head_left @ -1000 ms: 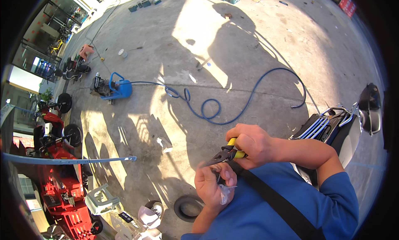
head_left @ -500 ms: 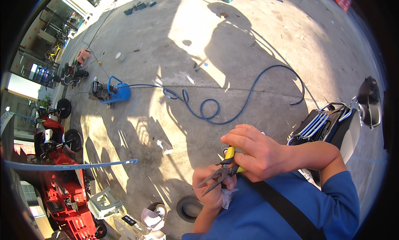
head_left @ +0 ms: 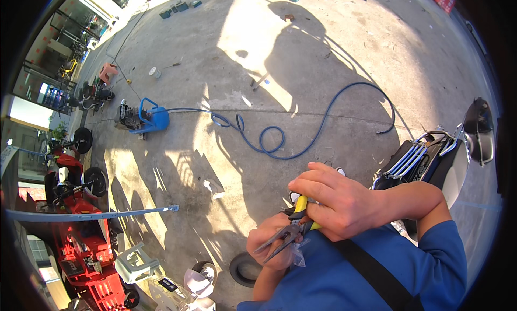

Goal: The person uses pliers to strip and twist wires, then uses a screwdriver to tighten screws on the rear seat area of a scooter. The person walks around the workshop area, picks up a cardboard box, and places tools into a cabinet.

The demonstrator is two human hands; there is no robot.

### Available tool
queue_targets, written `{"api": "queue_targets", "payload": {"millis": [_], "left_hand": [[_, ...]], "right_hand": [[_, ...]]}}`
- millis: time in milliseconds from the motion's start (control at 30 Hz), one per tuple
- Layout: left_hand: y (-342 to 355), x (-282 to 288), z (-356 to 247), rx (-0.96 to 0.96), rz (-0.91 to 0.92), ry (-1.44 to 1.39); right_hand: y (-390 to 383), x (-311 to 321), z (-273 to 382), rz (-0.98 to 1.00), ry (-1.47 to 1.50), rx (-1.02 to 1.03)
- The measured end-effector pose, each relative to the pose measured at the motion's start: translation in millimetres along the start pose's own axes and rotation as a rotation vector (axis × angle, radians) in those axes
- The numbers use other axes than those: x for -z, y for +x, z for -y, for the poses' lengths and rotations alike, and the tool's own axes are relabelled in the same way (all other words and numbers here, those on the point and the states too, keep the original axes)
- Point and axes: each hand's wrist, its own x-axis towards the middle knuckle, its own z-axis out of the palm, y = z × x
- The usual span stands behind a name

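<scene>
Because the right hand [head_left: 336, 203] clasps open-jawed pliers [head_left: 292, 231] across the left hand [head_left: 269, 231], whose fingers [head_left: 258, 239] curl on clear plastic [head_left: 298, 255], slipping could nip skin.

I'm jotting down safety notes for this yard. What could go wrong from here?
A pinch: the pliers in the right hand have open jaws lying over the left hand, so closing them carelessly might nip skin.
A snag: clear plastic held by the left hand is close to the pliers and could get caught.
A trip: the blue hose lies looped across the floor ahead.
</scene>
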Motion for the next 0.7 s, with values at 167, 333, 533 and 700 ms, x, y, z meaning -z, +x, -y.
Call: {"api": "queue_targets", "payload": {"millis": [167,333,533,700], "left_hand": [[1,1,2,-0.023,0.038,0.009],[2,1,3,-0.039,0.071,0.001],[2,2,4,-0.054,0.075,0.039],[0,5,4,0.061,0.022,0.007]], "right_hand": [[0,1,-2,0.0,-0.006,0.024],[0,3,-2,0.015,-0.023,0.029],[-2,-3,-6,-0.083,0.074,-0.003],[-3,-14,-14,-0.064,0.06,-0.02]]}}
